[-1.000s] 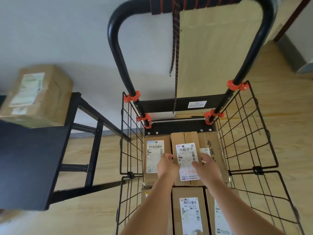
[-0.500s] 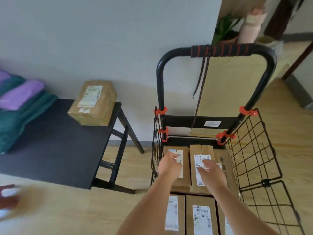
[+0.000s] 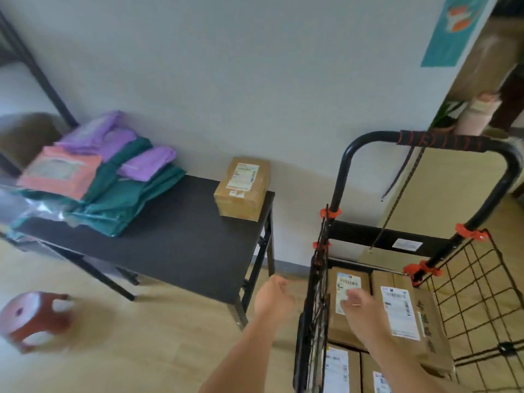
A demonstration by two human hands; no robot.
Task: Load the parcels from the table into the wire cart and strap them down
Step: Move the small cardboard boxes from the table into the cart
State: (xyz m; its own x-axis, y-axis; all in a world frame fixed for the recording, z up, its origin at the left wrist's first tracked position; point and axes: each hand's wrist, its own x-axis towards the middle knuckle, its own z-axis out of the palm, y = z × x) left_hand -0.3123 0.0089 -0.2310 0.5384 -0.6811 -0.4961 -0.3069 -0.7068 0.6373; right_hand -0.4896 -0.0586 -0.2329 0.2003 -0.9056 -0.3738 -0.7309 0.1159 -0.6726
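The black wire cart (image 3: 479, 282) stands at the right with several labelled cardboard parcels (image 3: 408, 316) lying flat inside. A dark strap (image 3: 397, 199) hangs from its handle (image 3: 442, 141). My right hand (image 3: 357, 306) hovers over the parcels in the cart, fingers loosely curled, holding nothing. My left hand (image 3: 271, 299) is outside the cart's left wall, between cart and table, fingers loosely curled and holding nothing. On the black table (image 3: 175, 245) a small cardboard box (image 3: 243, 188) sits at the far right corner. Purple and green soft mailers (image 3: 119, 180) and an orange one (image 3: 61, 175) are piled at the table's left.
A red stool (image 3: 34, 319) stands on the wooden floor at the lower left. The grey wall runs behind table and cart. A plant and a pink roll (image 3: 476, 113) stand behind the cart handle. A black rack post (image 3: 37, 72) rises at the far left.
My view has swung left and up, bringing the table and mailers into sight. Both hands let go of the parcel in the cart; my left hand moved out over the cart's left wall.
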